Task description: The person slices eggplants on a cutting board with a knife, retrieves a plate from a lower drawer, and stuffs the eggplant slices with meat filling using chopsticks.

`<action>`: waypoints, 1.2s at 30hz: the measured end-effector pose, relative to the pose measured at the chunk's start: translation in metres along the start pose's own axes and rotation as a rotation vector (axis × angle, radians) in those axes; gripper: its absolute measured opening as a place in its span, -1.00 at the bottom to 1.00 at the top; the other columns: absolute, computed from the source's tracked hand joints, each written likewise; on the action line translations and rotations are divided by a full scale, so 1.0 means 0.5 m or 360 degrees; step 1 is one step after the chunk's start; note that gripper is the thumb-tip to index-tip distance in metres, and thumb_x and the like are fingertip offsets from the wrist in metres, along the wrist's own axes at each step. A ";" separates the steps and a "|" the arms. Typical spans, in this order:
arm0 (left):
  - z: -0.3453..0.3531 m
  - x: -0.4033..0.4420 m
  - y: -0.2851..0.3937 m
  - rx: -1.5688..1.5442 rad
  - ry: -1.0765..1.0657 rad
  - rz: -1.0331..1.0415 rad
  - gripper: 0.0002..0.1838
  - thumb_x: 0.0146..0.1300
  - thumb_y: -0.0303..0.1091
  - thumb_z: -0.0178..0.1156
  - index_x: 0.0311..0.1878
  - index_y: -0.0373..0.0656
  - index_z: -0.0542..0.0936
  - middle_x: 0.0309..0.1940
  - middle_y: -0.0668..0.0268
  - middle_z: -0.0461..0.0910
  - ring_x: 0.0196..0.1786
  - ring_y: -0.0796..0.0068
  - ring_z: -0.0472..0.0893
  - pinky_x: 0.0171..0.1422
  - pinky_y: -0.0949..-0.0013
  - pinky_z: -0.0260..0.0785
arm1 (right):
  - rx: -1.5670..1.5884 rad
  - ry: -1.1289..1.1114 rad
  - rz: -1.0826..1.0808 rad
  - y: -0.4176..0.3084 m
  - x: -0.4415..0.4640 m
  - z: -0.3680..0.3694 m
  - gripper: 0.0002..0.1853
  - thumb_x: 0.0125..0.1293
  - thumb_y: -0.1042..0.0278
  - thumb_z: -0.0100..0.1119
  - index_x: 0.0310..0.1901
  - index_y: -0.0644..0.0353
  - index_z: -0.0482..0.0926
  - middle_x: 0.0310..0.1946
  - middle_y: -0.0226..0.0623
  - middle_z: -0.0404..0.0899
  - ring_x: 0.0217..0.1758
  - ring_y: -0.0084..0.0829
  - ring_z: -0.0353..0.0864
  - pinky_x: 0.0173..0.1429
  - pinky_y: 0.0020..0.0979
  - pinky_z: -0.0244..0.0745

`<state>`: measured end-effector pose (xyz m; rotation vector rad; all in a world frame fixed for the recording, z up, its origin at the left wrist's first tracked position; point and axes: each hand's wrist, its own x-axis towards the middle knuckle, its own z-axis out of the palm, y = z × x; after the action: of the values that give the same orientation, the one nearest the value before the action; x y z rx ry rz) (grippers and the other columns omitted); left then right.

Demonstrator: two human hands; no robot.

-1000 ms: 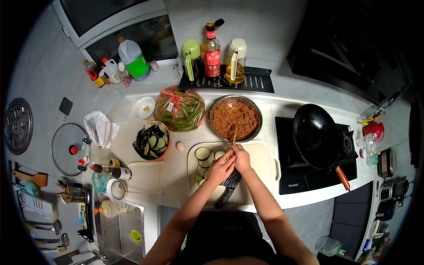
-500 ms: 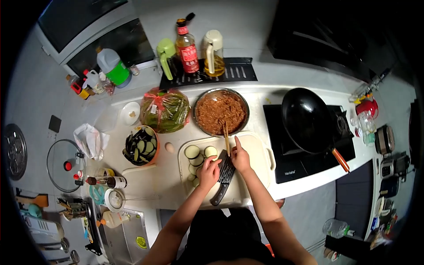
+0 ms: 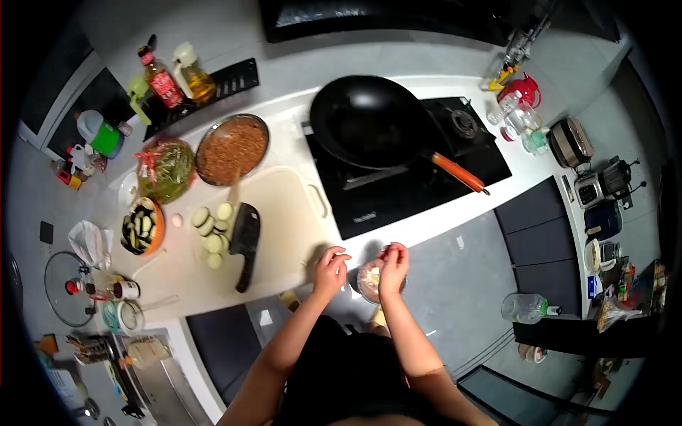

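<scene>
My left hand (image 3: 329,272) hangs near the counter's front edge, its fingers loosely bent and apart, holding nothing. Over a small bin (image 3: 371,281) on the floor, my right hand (image 3: 393,268) has its fingertips drawn together; what they hold, if anything, is too small to tell. To the left, a cleaver (image 3: 247,231) rests on the cream cutting board (image 3: 291,227), beside a pile of eggplant slices (image 3: 212,243). Chopsticks (image 3: 235,186) lean from a metal bowl of minced meat (image 3: 233,146).
A black wok (image 3: 369,124) sits on the stove (image 3: 366,202), its wooden handle (image 3: 458,172) pointing toward the front right. Left of the board are an egg (image 3: 177,220), an orange bowl of cut eggplant (image 3: 158,231) and a bag of green vegetables (image 3: 169,170).
My view and body have turned right. Both hands have left the cutting board and moved past the counter's front edge, the right one now above the bin. The cleaver stays on the board.
</scene>
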<state>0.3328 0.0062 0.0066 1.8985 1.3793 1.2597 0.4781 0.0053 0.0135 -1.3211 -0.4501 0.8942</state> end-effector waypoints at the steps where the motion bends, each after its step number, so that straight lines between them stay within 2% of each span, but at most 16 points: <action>1: 0.043 -0.017 0.014 -0.0040 -0.0002 -0.0062 -0.82 0.01 -0.63 0.04 -0.36 -0.15 0.55 -0.19 0.27 0.48 -0.35 0.41 0.53 -0.32 0.44 0.38 | 0.0123 0.0121 0.0147 -0.001 0.027 -0.055 -0.83 0.35 0.33 -0.11 -0.14 0.19 0.41 -0.42 -0.38 0.45 -0.42 -0.57 0.43 -0.32 -0.58 0.40; 2: 0.084 -0.034 0.026 -0.0045 0.0015 -0.0039 -0.82 0.02 -0.63 0.03 -0.35 -0.16 0.55 -0.18 0.26 0.48 -0.37 0.41 0.53 -0.34 0.44 0.38 | 0.0237 0.0291 0.0275 0.003 0.058 -0.099 -0.74 0.33 0.17 -0.06 -0.21 0.22 0.41 -0.44 -0.40 0.40 -0.36 -0.55 0.41 -0.28 -0.54 0.39; 3: 0.117 -0.047 0.039 -0.0043 0.0035 -0.0016 -0.81 0.02 -0.64 0.02 -0.33 -0.17 0.55 -0.17 0.25 0.47 -0.39 0.41 0.52 -0.35 0.45 0.38 | 0.0299 0.0251 0.0411 0.051 0.108 -0.159 -0.62 0.30 0.02 -0.06 -0.15 0.23 0.40 -0.40 -0.39 0.40 -0.29 -0.49 0.40 -0.17 -0.45 0.39; 5: 0.158 -0.068 0.078 -0.0002 0.0029 -0.0109 -0.81 0.02 -0.63 0.02 -0.32 -0.17 0.55 -0.16 0.25 0.47 -0.42 0.41 0.52 -0.36 0.45 0.38 | 0.0521 0.0366 0.0955 0.083 0.168 -0.214 -0.47 0.28 -0.12 -0.12 -0.03 0.27 0.34 -0.18 -0.30 0.42 -0.14 -0.45 0.40 0.04 -0.37 0.30; 8: 0.200 -0.106 0.100 0.0019 0.0098 -0.0263 -0.80 0.02 -0.64 0.02 -0.31 -0.17 0.55 -0.16 0.25 0.47 -0.45 0.43 0.52 -0.38 0.47 0.39 | 0.0881 0.0216 0.1288 0.101 0.231 -0.222 -0.33 0.26 -0.28 -0.23 0.04 0.27 0.31 -0.13 -0.28 0.42 -0.07 -0.38 0.40 0.13 -0.31 0.24; 11: 0.205 -0.138 0.101 0.0083 0.0138 -0.0339 -0.78 0.02 -0.65 0.00 -0.31 -0.17 0.56 -0.14 0.26 0.46 -0.46 0.44 0.51 -0.40 0.46 0.39 | 0.1038 0.0085 0.1301 0.144 0.273 -0.214 -0.24 0.22 -0.38 -0.34 0.05 0.26 0.32 -0.12 -0.25 0.42 -0.02 -0.32 0.39 0.16 -0.28 0.22; 12: 0.205 -0.145 0.101 0.0100 0.0161 -0.0347 -0.78 0.03 -0.65 -0.01 -0.31 -0.17 0.55 -0.14 0.26 0.46 -0.46 0.44 0.51 -0.41 0.46 0.39 | 0.1090 0.0015 0.1272 0.138 0.275 -0.208 -0.24 0.19 -0.42 -0.36 -0.03 0.22 0.36 -0.11 -0.25 0.43 0.02 -0.31 0.38 0.21 -0.27 0.19; 15: 0.196 -0.158 0.108 0.0198 0.0155 -0.0351 -0.77 0.04 -0.66 -0.03 -0.27 -0.18 0.54 -0.12 0.24 0.45 -0.46 0.43 0.51 -0.42 0.46 0.39 | 0.1167 0.0071 0.1244 0.133 0.292 -0.192 -0.20 0.16 -0.48 -0.39 -0.04 0.19 0.38 -0.15 -0.26 0.44 -0.03 -0.35 0.39 0.10 -0.30 0.24; 18: 0.187 -0.183 0.130 0.0242 0.0145 -0.0440 -0.77 0.06 -0.65 -0.02 -0.25 -0.17 0.53 -0.10 0.23 0.43 -0.46 0.42 0.52 -0.42 0.46 0.40 | 0.1007 -0.0017 0.1296 0.153 0.300 -0.211 -0.18 0.12 -0.52 -0.42 -0.04 0.15 0.39 -0.16 -0.33 0.43 -0.12 -0.41 0.38 -0.08 -0.37 0.23; 21: 0.197 -0.210 0.134 0.0205 0.0167 -0.0494 -0.78 0.07 -0.64 -0.02 -0.25 -0.15 0.53 -0.07 0.23 0.41 -0.45 0.42 0.52 -0.42 0.48 0.41 | 0.0946 -0.0012 0.1345 0.179 0.299 -0.233 -0.19 0.11 -0.54 -0.44 -0.09 0.12 0.39 -0.23 -0.40 0.42 -0.21 -0.46 0.35 -0.22 -0.42 0.13; 26: 0.230 -0.246 0.130 0.0268 0.0146 -0.0560 -0.78 0.07 -0.63 0.00 -0.24 -0.16 0.53 -0.04 0.24 0.40 -0.40 0.41 0.54 -0.40 0.48 0.44 | 0.0788 0.0047 0.1437 0.164 0.277 -0.276 -0.29 0.14 -0.51 -0.40 -0.24 0.09 0.35 -0.33 -0.46 0.39 -0.28 -0.48 0.35 -0.27 -0.43 0.12; 29: 0.248 -0.234 0.146 0.0189 0.0190 -0.0647 -0.79 0.04 -0.58 0.04 -0.25 -0.10 0.54 -0.09 0.28 0.44 -0.43 0.31 0.54 -0.36 0.35 0.40 | 0.0679 0.0027 0.1451 0.157 0.254 -0.315 -0.39 0.20 -0.41 -0.29 -0.31 0.10 0.34 -0.32 -0.42 0.45 -0.34 -0.45 0.38 -0.38 -0.43 0.21; 31: 0.257 -0.231 0.148 0.0153 0.0200 -0.0600 -0.79 0.04 -0.58 0.04 -0.25 -0.10 0.53 -0.10 0.28 0.44 -0.43 0.30 0.54 -0.36 0.35 0.39 | 0.0543 -0.0221 0.1457 0.121 0.229 -0.341 -0.43 0.21 -0.36 -0.24 -0.29 0.08 0.39 -0.37 -0.42 0.45 -0.38 -0.43 0.39 -0.39 -0.38 0.29; 32: 0.263 -0.226 0.144 0.0130 0.0201 -0.0571 -0.79 0.04 -0.58 0.05 -0.24 -0.11 0.53 -0.11 0.29 0.44 -0.43 0.29 0.54 -0.35 0.35 0.39 | 0.0306 0.0148 0.1380 0.088 0.208 -0.327 -0.48 0.23 -0.27 -0.16 -0.23 0.10 0.44 -0.34 -0.39 0.48 -0.39 -0.43 0.41 -0.34 -0.40 0.35; 35: 0.283 -0.230 0.143 0.0124 0.0185 -0.0567 -0.79 0.05 -0.59 0.04 -0.24 -0.11 0.53 -0.12 0.28 0.44 -0.42 0.28 0.54 -0.35 0.36 0.39 | 0.0143 -0.0004 0.1144 0.052 0.171 -0.343 -0.50 0.17 -0.15 0.00 -0.04 0.09 0.36 -0.23 -0.33 0.43 -0.22 -0.43 0.36 -0.15 -0.33 0.30; 36: 0.286 -0.231 0.150 0.0104 0.0167 -0.0610 -0.80 0.05 -0.58 0.04 -0.25 -0.11 0.53 -0.13 0.28 0.44 -0.41 0.27 0.54 -0.33 0.36 0.40 | -0.0044 -0.0142 0.1244 0.047 0.171 -0.353 -0.48 0.16 -0.04 0.05 0.09 0.07 0.30 -0.08 -0.25 0.40 -0.13 -0.38 0.35 -0.10 -0.29 0.30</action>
<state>0.4857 -0.1089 -0.0465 1.5263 1.7564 1.1447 0.6527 -0.0406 -0.0663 -1.5058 0.0097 1.5964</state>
